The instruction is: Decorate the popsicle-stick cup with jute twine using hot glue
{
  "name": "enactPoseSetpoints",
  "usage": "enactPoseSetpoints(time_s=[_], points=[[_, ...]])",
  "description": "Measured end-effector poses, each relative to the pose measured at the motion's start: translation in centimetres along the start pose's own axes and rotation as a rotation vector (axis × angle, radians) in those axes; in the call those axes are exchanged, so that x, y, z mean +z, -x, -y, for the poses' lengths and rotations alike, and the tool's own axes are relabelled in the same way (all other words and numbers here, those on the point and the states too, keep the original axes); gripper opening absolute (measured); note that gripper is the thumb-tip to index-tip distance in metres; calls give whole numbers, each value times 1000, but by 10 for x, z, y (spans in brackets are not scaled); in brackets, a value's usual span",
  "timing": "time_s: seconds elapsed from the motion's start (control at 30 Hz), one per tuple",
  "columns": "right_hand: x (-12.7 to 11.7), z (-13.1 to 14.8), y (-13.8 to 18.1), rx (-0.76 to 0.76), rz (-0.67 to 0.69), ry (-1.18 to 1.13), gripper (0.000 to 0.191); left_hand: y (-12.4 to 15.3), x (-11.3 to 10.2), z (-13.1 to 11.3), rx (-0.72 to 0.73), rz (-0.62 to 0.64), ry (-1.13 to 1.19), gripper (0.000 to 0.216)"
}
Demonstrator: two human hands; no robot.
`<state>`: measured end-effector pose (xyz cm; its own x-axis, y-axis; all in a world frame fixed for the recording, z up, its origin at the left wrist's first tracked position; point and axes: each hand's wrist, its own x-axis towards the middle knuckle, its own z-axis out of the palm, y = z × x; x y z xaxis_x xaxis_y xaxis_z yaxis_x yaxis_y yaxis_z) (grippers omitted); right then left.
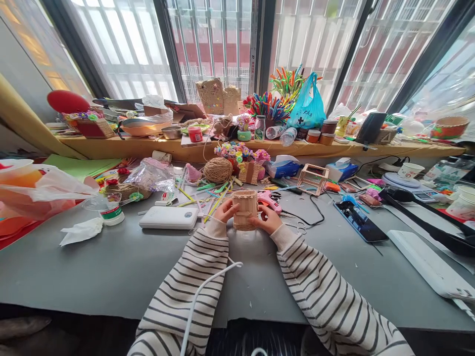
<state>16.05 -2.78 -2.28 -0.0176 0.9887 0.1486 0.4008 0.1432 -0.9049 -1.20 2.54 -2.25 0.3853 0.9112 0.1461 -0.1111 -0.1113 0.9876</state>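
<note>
A small cup-shaped holder (245, 203) faced with upright wooden craft sticks, with bands of twine at its rim and base, stands upright between my hands at the middle of the grey table. My left hand (224, 211) grips its left side, fingers closed against the wall. My right hand (268, 219) pinches its lower right side; a short light strip seems to lie across the front near those fingertips. Just behind my right hand is a pink glue gun (270, 200) with a black cord. Small scissors (301, 228) lie to the right of that hand.
A white power bank (168, 218) lies left of my hands, its white cable crossing my left sleeve. Behind are a twine ball (218, 170), paper strips and a stick frame (313, 179). A phone (360, 221) and a white power strip (432, 262) lie right.
</note>
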Motion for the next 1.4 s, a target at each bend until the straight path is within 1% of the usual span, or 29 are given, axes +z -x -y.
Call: enactPoseSetpoints(time_s=[0.13, 0.27, 0.33, 0.43, 0.5, 0.57, 0.7, 0.8, 0.9, 1.0, 1.2, 1.4], points=[[-2, -6, 1, 10, -29, -36, 58, 2, -1, -4, 14, -31, -47, 70], [-3, -7, 3, 7, -79, -71, 58, 3, -9, -6, 17, -157, -198, 75], [-3, -5, 5, 3, -103, -86, 56, 2, -15, -9, 24, -223, -321, 71], [-3, -2, 7, 8, -130, -104, 55, 1, -26, -17, 30, -277, -569, 52], [-2, 0, 8, 19, -147, -116, 56, -1, -35, -25, 5, -275, -756, 39], [-1, 1, 9, 34, -164, -125, 59, -3, -43, -33, -31, -278, -947, 30], [1, 3, 10, 69, -183, -135, 64, -10, -62, -42, -158, -277, -1263, 31], [1, 3, 10, 85, -179, -139, 63, -17, -76, -42, -265, -268, -1410, 32], [1, 0, 10, 90, -168, -145, 62, -22, -84, -40, -331, -239, -1491, 32], [1, -3, 10, 88, -166, -147, 61, -23, -86, -39, -364, -199, -1540, 31], [0, -4, 10, 68, -163, -160, 63, -22, -82, -43, -401, -142, -1587, 28], [0, -4, 8, 64, -159, -172, 62, -17, -75, -51, -371, -139, -1614, 29]])
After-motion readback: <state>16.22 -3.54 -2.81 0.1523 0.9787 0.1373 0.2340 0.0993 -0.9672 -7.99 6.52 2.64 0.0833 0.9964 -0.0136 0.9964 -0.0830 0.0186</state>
